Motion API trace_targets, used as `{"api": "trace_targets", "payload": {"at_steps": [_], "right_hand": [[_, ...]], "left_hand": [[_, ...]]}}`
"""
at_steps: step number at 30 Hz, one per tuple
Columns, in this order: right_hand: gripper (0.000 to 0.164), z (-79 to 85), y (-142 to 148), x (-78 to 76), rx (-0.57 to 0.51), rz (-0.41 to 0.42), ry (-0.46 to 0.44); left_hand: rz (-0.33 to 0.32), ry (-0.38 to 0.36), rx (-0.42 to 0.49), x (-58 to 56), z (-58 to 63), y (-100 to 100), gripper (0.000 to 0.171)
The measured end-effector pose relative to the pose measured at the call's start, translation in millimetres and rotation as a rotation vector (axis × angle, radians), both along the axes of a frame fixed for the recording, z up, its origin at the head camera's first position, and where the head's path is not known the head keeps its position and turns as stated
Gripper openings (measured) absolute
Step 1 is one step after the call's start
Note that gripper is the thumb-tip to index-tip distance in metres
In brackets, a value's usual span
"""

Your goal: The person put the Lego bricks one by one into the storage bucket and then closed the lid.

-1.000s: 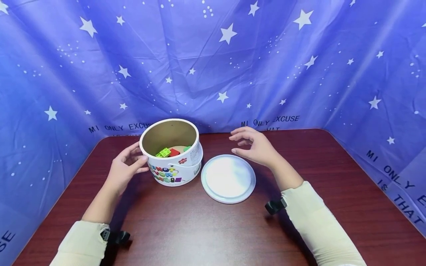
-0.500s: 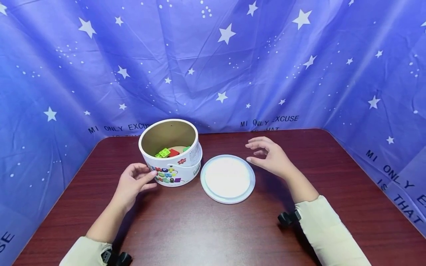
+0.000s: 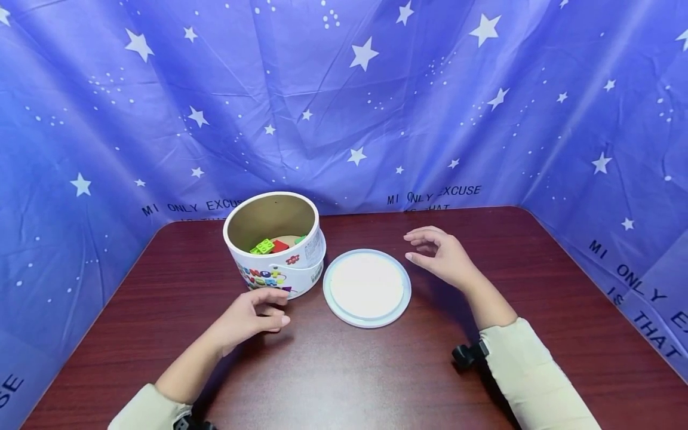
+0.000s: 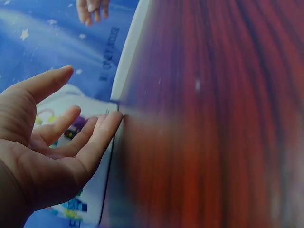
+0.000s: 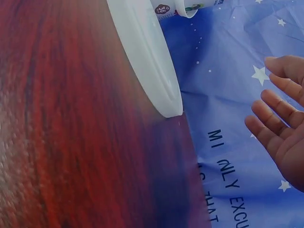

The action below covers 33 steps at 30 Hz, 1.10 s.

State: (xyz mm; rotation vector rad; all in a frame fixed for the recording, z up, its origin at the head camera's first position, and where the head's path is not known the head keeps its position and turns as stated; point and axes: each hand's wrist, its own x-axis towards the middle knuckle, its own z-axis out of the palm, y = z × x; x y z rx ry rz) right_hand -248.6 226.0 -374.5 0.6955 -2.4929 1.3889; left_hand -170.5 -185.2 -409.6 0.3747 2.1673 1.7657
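A white round bucket [image 3: 301,276] with coloured lettering stands uncovered at the back left of the table. Inside it lie a lime-green building block [image 3: 263,246], a red block [image 3: 279,246] and a bit of a green one. To the bucket's right a white round lid [image 3: 368,285] lies flat. My left hand [image 3: 249,319], fingers loosely bent and holding nothing, is in front of the bucket; whether a fingertip touches it I cannot tell. Beyond the lid's right side my right hand [image 3: 443,258] hovers with relaxed fingers and nothing in them, also visible in the right wrist view [image 5: 285,123].
The dark red wooden table [image 3: 344,370] carries the bucket and lid. A blue curtain [image 3: 333,107] with white stars and printed words hangs along the table's back and sides. A thin handle [image 3: 301,268] hangs down the bucket's side.
My left hand has left the bucket's left side and come round to its front, nearer me. My right hand has drawn back to the right, away from the lid. Bucket and lid have stayed put.
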Motion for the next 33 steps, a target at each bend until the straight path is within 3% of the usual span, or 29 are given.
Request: {"api": "trace_targets", "payload": {"at_steps": [14,21,33], "right_hand": [[0.035,-11.0,-2.4,-3.0,0.100,-0.055,-0.109],[0.044,-14.8,1.2,-6.5,0.160,-0.024,-0.185],[0.052,-27.0,2.2,-19.8,0.155,0.023,-0.441]], "left_hand": [[-0.148,0.158,-0.140,-11.6,-2.5,36.2,0.059],[-0.159,0.156,-0.162,-13.7,-0.6,47.9,0.064],[-0.146,0.125,-0.190,-20.1,-1.2,66.3,0.077]]}}
